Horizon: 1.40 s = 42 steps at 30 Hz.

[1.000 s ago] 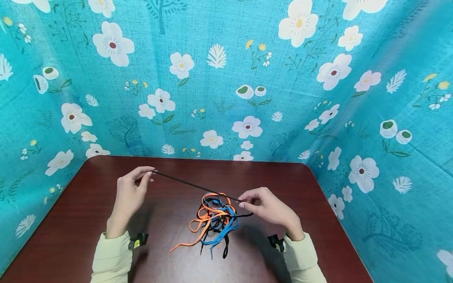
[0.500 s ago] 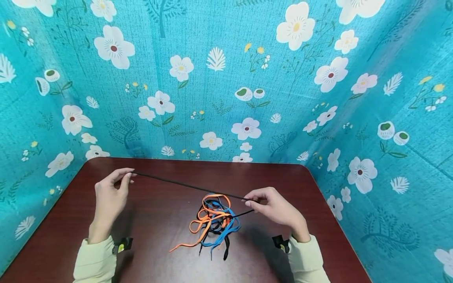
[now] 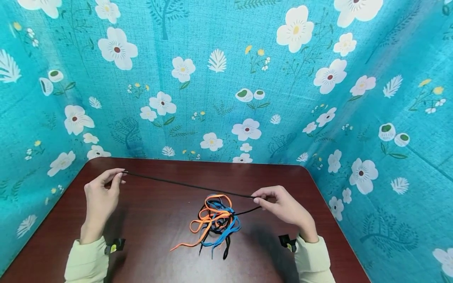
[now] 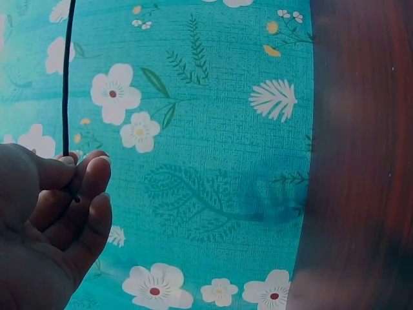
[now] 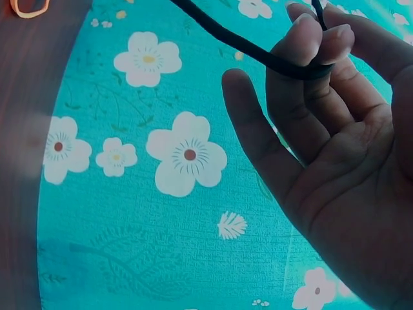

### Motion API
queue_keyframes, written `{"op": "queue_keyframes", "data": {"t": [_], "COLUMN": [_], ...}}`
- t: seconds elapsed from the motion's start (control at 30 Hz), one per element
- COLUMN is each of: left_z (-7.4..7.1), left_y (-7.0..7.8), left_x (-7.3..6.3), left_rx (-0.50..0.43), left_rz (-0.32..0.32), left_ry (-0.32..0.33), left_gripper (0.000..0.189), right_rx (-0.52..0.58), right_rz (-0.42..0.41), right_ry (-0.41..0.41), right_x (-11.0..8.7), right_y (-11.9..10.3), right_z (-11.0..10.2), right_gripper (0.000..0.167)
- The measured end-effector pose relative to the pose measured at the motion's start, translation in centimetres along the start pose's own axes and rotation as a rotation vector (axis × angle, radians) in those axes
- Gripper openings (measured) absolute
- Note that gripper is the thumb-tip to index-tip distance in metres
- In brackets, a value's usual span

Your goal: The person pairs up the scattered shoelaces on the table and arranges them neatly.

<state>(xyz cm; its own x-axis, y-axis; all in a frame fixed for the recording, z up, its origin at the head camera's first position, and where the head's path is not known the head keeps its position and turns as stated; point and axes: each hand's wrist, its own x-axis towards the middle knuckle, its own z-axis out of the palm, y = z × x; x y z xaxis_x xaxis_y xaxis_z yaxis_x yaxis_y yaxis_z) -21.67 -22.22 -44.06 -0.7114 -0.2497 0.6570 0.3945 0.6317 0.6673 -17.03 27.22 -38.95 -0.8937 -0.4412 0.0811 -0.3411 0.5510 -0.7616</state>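
A black shoelace (image 3: 187, 184) is stretched above the table between my two hands, sloping down to the right. Its end is pinched between thumb and fingertips of my left hand (image 3: 102, 198); in the left wrist view the tip (image 4: 76, 197) pokes out below the thumb. My right hand (image 3: 283, 204) pinches the same lace farther along. From there it runs back to a tangled pile, and in the right wrist view the lace (image 5: 226, 37) bends around the fingers. Orange laces (image 3: 203, 226), blue laces (image 3: 230, 232) and black laces (image 3: 227, 247) lie jumbled together mid-table.
The dark red-brown table (image 3: 152, 243) has rounded far corners. A teal flowered cloth (image 3: 212, 98) hangs behind it and along both sides. Small black devices sit at both wrists, by the light sleeves (image 3: 86, 261).
My left hand has moved left and my right hand slightly right, so the span of black lace between them is longer. The tangled pile stays nearly in place.
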Motion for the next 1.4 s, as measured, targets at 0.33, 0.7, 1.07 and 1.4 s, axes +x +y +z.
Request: {"op": "queue_keyframes", "data": {"t": [0.33, 0.7, 1.07, 1.4], "left_z": [-0.8, -2.1, -3.2, -4.1], "left_y": [-0.8, -1.7, -2.5, -3.9], "left_x": [0.6, 1.3, 2.0, 2.8], "left_rx": [0.029, 0.086, 0.11, 0.121], "left_rz": [-0.012, 0.015, -0.029, -0.12], "left_ry": [0.052, 0.137, 0.15, 0.159], "left_gripper": [0.017, 0.014, 0.017, 0.023], "right_rx": [-0.044, -0.072, -0.072, -0.088], "right_rz": [-0.024, -0.037, -0.022, -0.02], "right_ry": [0.039, 0.088, 0.1, 0.097], "right_x": [-0.5, -0.7, -1.0, -1.2], "right_y": [-0.2, -0.2, -0.1, 0.3], "right_z": [-0.9, -1.5, -2.2, -2.8], "right_gripper": [0.019, 0.015, 0.015, 0.015]}}
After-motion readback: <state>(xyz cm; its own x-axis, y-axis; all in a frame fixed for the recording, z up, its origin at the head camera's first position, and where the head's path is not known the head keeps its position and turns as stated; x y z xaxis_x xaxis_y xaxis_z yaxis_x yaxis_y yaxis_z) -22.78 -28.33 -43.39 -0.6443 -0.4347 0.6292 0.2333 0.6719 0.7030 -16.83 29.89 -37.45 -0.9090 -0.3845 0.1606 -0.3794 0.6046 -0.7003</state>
